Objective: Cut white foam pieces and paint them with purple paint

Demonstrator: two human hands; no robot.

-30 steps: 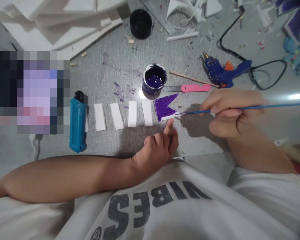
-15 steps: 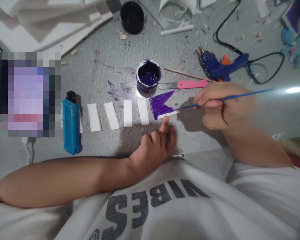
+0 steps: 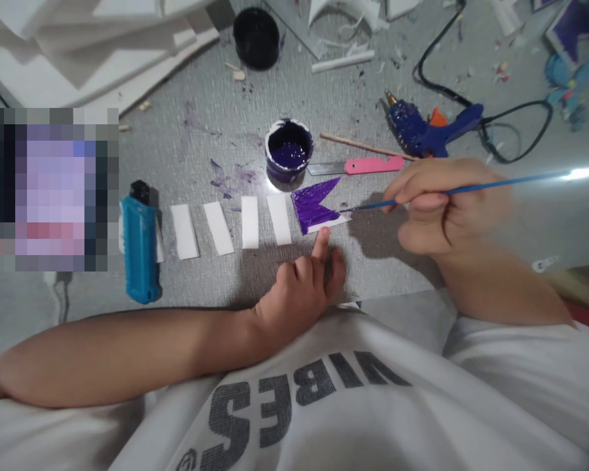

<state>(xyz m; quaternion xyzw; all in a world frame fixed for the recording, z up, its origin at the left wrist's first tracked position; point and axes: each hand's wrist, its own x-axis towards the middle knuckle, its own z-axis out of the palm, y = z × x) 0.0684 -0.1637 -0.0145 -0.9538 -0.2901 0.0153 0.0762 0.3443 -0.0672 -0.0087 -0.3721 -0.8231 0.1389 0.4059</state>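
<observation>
My right hand (image 3: pixel 442 206) pinches a thin blue paintbrush (image 3: pixel 471 188), its tip touching the right edge of a notched paper flag (image 3: pixel 314 206) mostly painted purple. My left hand (image 3: pixel 304 288) is curled, with one finger stretched out and pressing the flag's lower white edge. A small pot of purple paint (image 3: pixel 288 152) stands open just behind the flag. Several white paper strips (image 3: pixel 230 227) lie in a row to the flag's left.
A blue lighter (image 3: pixel 138 242) lies left of the strips. A pink-handled blade (image 3: pixel 363 166), a wooden stick (image 3: pixel 363 146) and a blue glue gun (image 3: pixel 427 129) with its black cord lie behind my right hand. White foam boards (image 3: pixel 78 46) and a black lid (image 3: pixel 256 29) are at the back.
The brush tip has stayed at the flag's right edge, with small strokes. The view has shifted slightly, so everything sits a little further left and up. My left finger keeps pressing the flag.
</observation>
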